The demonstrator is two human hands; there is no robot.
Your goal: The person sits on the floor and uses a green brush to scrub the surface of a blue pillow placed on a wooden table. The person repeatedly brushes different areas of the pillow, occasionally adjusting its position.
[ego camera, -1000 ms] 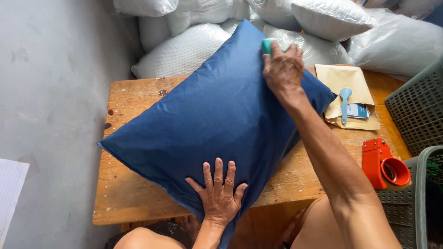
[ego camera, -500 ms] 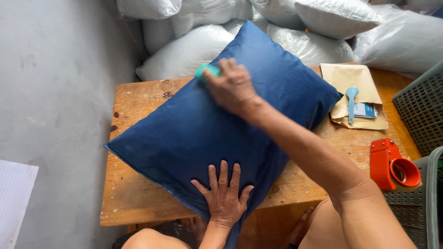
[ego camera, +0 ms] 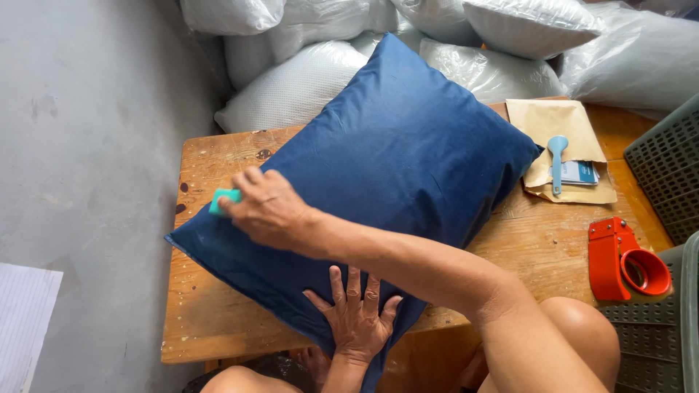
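A dark blue pillow [ego camera: 408,153] lies diagonally across a small wooden table [ego camera: 218,327]. My left hand [ego camera: 354,314] presses flat on the pillow's near corner, fingers spread. My right hand [ego camera: 269,207] reaches across to the pillow's left corner and grips a small turquoise tool [ego camera: 224,199], which touches the fabric at the edge.
Clear plastic sacks of white filling [ego camera: 306,80] pile up behind the table. A tan envelope [ego camera: 557,127] with a blue spoon-shaped tool [ego camera: 557,160] lies at the right. A red tape dispenser [ego camera: 626,262] sits on a dark crate [ego camera: 666,167]. Grey concrete floor on the left.
My right hand has swept the turquoise tool from the pillow's far right corner down along its upper left edge to the left corner. My left hand has stayed pressed in place.
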